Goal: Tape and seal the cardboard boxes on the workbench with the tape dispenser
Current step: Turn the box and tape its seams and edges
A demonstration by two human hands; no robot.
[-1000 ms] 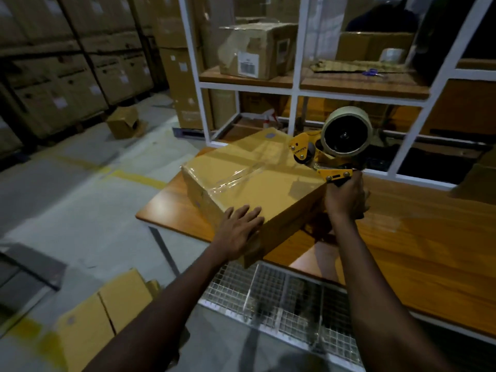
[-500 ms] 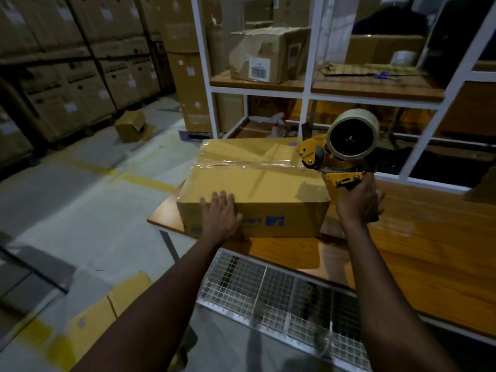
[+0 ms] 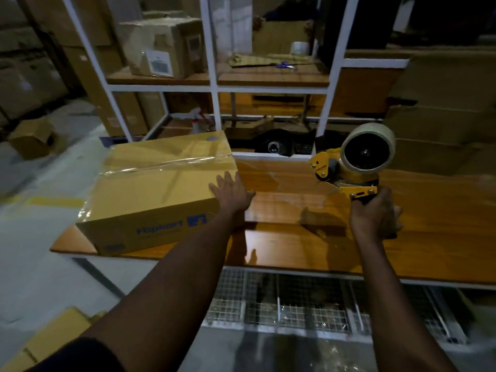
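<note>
A yellow-brown cardboard box [image 3: 150, 189] with blue print on its near side lies at the left end of the wooden workbench [image 3: 308, 237]. Clear tape runs across its top. My left hand [image 3: 230, 194] rests flat, fingers straight, on the box's right top edge. My right hand [image 3: 375, 213] grips the handle of a yellow tape dispenser [image 3: 357, 162] with a roll of clear tape, held above the bench to the right of the box, apart from it.
A white-framed shelf [image 3: 214, 87] behind the bench holds a labelled carton [image 3: 161, 49], scissors [image 3: 284, 65] and a tape roll [image 3: 300, 48]. A wire-mesh rack [image 3: 295, 304] sits under the bench. Flat cardboard [image 3: 53, 336] lies on the floor at lower left; a small box [image 3: 32, 135] stands far left.
The box has been turned square to the bench and shifted left. My left hand moved from its near side to its right top edge. The dispenser now stands farther from the box.
</note>
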